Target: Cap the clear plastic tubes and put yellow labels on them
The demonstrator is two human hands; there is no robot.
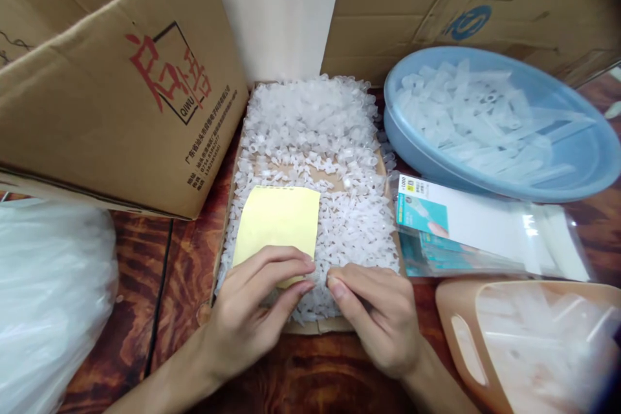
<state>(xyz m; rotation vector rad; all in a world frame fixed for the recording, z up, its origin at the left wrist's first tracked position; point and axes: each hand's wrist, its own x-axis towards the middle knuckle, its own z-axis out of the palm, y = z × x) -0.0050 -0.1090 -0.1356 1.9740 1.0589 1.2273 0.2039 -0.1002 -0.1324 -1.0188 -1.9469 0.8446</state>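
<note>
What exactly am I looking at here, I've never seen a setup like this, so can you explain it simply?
There is no machine here, just a person's bare left hand and right hand. The single picture comes from a camera worn on that person's head, looking forward and down.

On the wooden table lies a shallow cardboard tray of small whitish pieces, with a yellow paper on top. To the right are a blue basin, flat packets and a peach container; to the left, a cardboard box and a plastic bag.

Both hands' fingertips are over the tray; whether they hold anything small, I can't tell.
</note>
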